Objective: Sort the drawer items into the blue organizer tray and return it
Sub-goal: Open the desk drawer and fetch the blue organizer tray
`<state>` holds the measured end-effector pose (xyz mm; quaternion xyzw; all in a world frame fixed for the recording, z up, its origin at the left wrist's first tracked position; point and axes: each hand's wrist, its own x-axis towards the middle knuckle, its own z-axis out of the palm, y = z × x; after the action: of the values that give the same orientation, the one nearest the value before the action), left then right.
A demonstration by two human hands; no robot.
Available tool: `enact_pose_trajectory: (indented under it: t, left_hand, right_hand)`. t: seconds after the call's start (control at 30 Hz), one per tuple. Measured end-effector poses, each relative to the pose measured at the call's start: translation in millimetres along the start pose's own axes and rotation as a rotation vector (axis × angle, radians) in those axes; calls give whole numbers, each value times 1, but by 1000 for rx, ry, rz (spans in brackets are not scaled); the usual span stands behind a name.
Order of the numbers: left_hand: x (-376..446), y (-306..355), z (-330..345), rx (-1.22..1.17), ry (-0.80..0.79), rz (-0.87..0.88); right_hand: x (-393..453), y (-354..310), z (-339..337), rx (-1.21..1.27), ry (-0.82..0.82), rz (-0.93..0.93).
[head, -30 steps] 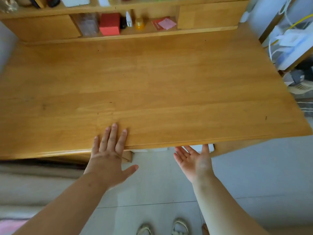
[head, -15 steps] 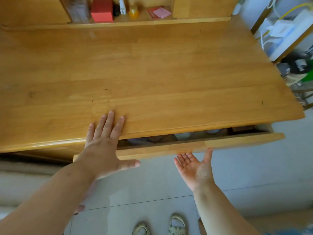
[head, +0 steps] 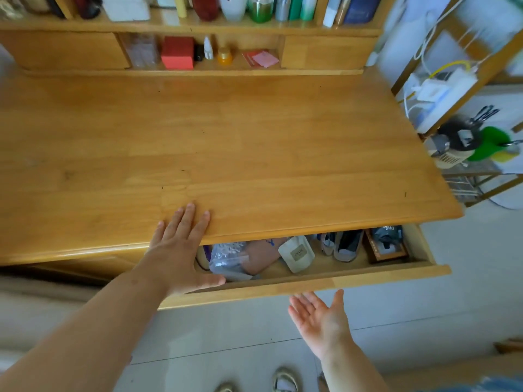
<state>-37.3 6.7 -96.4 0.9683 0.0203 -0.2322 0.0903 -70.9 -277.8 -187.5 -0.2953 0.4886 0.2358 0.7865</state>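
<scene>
Under the wooden surface [head: 254,154] the drawer [head: 311,281] is part open with items [head: 295,253] unsorted inside, left hand [head: 178,244] flat on the edge, right hand [head: 319,321] palm-up and empty below the front, no blue tray visible, sorting and return all left.

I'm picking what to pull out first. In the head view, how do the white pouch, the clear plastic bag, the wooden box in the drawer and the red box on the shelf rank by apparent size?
1. clear plastic bag
2. white pouch and wooden box: look alike, and the desktop hides part of each
3. red box: looks about as big, but sits farther from the camera, so its rank is unsure
</scene>
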Motion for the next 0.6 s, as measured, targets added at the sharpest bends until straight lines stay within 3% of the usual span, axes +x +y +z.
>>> enact_pose_trajectory:
  t: [0.1, 0.17, 0.3, 0.4, 0.5, 0.6]
  left_hand:
    - [-24, 3, -13, -288, 95, 23]
    - [-61, 2, -19, -473, 173, 21]
    - [-159, -10, -15, -577, 151, -127]
    - [-225, -28, -13, -740, 232, -290]
    - [-295, -36, -29, -881, 131, -323]
    - [-356, -17, -43, -852, 351, -526]
  right_hand:
    - [-38, 3, 8, -589, 143, -8]
    - [-74, 6, 16, -963, 140, -40]
    - [-147, 3, 37, -1344, -135, -137]
    - [-193, -3, 62, -1521, -292, -259]
    - [-228, 0, 93, -1687, -462, -374]
    - [-245, 14, 128, -1835, -683, -389]
